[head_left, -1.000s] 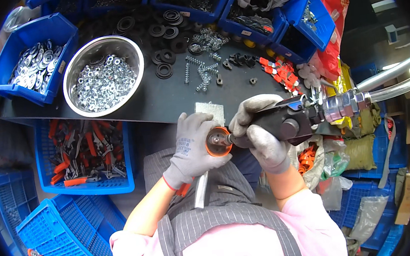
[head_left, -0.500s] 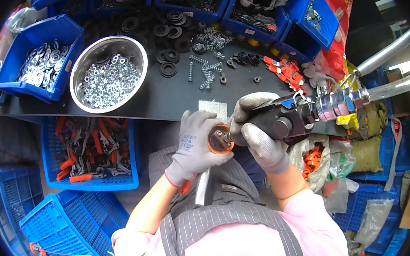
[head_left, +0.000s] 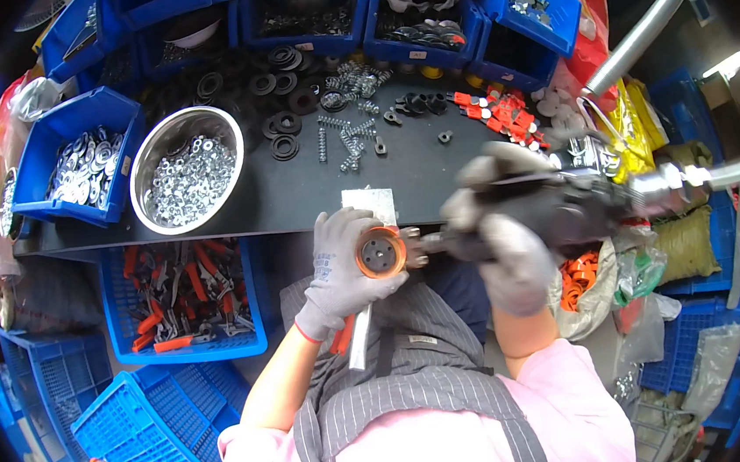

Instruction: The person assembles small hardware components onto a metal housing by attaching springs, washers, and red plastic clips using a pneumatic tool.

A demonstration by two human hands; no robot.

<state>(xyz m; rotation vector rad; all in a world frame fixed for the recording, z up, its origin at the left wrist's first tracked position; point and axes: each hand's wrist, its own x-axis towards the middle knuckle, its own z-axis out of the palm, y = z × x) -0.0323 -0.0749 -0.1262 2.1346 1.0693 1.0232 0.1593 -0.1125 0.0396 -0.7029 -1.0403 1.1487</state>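
Note:
My gloved left hand is closed around a round part with an orange rim, its dark face with small holes turned up. Below this hand a flat silver metal bar and an orange piece stick out; whether they join the round part is hidden. In my gloved right hand, blurred by motion, is a black air-powered driver with a hose fitting. Its tip points left at the round part, with a gap between them. A silver metal block sits at the table edge just beyond my left hand.
On the dark table stand a steel bowl of nuts and a blue bin of washers. Springs, black rings and red pieces lie farther back. A crate of orange-handled parts is below left. A hose runs right.
My right hand has drawn the driver rightward, off the round part. The round part's face is now uncovered and turned more upward. The whole view has shifted a little.

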